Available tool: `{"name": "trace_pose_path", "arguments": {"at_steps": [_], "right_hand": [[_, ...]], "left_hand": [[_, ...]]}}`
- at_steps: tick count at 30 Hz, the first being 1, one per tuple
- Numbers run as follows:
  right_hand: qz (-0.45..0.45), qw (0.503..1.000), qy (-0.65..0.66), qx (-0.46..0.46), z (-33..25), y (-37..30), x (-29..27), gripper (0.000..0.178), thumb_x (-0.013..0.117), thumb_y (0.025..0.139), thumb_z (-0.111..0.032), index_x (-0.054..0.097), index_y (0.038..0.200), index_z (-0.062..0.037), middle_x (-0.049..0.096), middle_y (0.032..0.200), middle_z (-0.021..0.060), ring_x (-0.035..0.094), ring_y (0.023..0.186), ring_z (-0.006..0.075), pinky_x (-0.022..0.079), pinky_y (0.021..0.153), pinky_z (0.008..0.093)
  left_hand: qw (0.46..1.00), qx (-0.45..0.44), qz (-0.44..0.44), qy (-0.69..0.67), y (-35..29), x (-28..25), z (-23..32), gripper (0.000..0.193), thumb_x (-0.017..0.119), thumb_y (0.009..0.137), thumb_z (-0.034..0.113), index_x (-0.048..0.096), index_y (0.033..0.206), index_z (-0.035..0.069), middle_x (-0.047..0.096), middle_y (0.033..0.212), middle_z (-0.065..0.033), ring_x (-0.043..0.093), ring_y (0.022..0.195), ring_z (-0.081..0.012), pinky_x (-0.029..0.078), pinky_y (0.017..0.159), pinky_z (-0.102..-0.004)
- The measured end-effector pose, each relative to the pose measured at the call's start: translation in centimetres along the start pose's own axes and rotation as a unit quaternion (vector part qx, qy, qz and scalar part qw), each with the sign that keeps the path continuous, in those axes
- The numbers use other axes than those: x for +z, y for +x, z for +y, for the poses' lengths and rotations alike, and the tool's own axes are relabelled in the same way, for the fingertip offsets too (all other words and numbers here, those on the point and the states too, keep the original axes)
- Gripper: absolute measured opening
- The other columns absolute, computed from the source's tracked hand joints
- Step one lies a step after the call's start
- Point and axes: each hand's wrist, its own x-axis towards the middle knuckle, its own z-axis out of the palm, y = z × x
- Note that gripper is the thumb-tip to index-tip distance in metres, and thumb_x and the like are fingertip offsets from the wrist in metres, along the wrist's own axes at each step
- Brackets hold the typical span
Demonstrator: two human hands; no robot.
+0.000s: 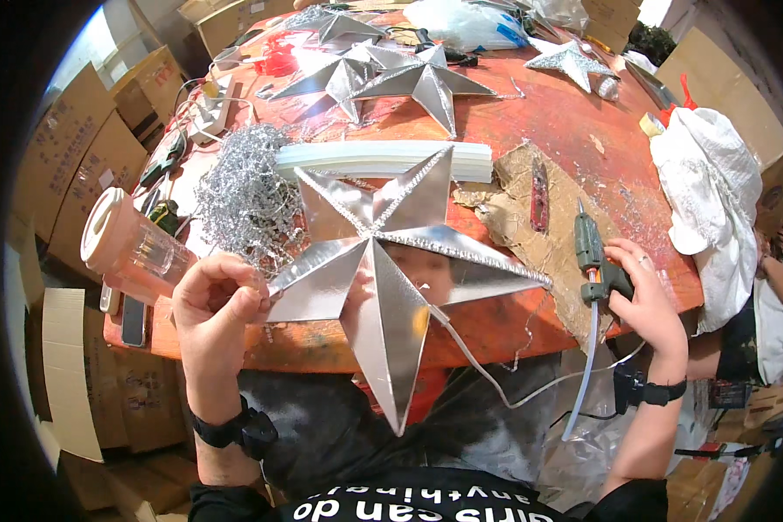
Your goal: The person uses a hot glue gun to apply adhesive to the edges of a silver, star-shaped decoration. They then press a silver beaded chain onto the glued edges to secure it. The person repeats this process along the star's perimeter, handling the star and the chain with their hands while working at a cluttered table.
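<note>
our left hand (220,298) pinches the star (383,261); our right hand (642,298) grips the glue gun (593,258). tinsel (244,196) and cup (130,248) crowd the left table (565,122) edge.

A big shiny silver star (383,270) fills the middle of the frame. The left hand (216,300) pinches one of its points at the lower left. At the right, the right hand (644,296) holds a green glue gun (593,257) with its tip resting on a torn piece of cardboard (531,228). Both lie on a red-brown desk (565,113). Just above the big star lies a bundle of white glue sticks (383,159). A heap of silver tinsel (242,196) sits to its left, and a pink cup (135,246) lies beside that. More silver stars (409,78) rest near the top. A white cloth (713,183) hangs at the right edge.
</note>
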Motion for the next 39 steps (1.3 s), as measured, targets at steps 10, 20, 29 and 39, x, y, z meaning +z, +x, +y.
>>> {"name": "trace_pose_path", "arguments": {"at_steps": [10, 20, 29, 39], "right_hand": [[0.247, 0.957, 0.151, 0.022, 1.9, -0.2, -0.9, 0.041, 0.054, 0.082, -0.008, 0.051, 0.121, 0.0043, 0.060, 0.117, 0.0182, 0.060, 0.104, 0.0236, 0.047, 0.092, 0.0364], [0.239, 0.891, 0.385, -0.040, -8.6, 1.3, 0.3, 0.096, 0.065, 0.063, -0.077, 0.057, 0.110, 0.0069, 0.065, 0.101, 0.0147, 0.062, 0.097, 0.0229, 0.046, 0.090, 0.0364], [0.090, 0.921, 0.274, -0.261, -13.5, 4.7, 2.0, 0.071, 0.059, 0.075, -0.070, 0.062, 0.079, 0.0005, 0.067, 0.075, 0.0138, 0.069, 0.071, 0.0290, 0.056, 0.074, 0.0415], [0.095, 0.944, 0.183, -0.257, -14.8, 5.7, 2.5, 0.042, 0.063, 0.082, -0.042, 0.060, 0.074, -0.0010, 0.066, 0.071, 0.0109, 0.068, 0.068, 0.0269, 0.055, 0.067, 0.0355]], "left_hand": [[1.000, 0.029, -0.011, -0.003, 3.1, -2.4, -0.6, 0.023, 0.070, 0.083, 0.007, 0.057, 0.101, 0.001, 0.048, 0.085, 0.0007, 0.046, 0.073, -0.0091, 0.038, 0.065, -0.0216], [0.992, 0.054, 0.031, -0.108, 3.5, -4.2, -2.5, 0.036, 0.065, 0.086, 0.006, 0.057, 0.121, 0.000, 0.052, 0.085, -0.0003, 0.046, 0.075, -0.0111, 0.038, 0.066, -0.0241], [0.995, 0.051, 0.013, -0.081, 3.8, -3.4, -1.9, 0.015, 0.062, 0.091, 0.014, 0.050, 0.094, 0.005, 0.048, 0.079, -0.0009, 0.048, 0.067, -0.0094, 0.040, 0.059, -0.0218], [0.995, 0.047, 0.035, -0.081, 3.4, -3.7, -2.0, 0.015, 0.057, 0.095, 0.019, 0.051, 0.090, 0.005, 0.049, 0.081, -0.0009, 0.054, 0.071, -0.0111, 0.045, 0.062, -0.0223]]}}
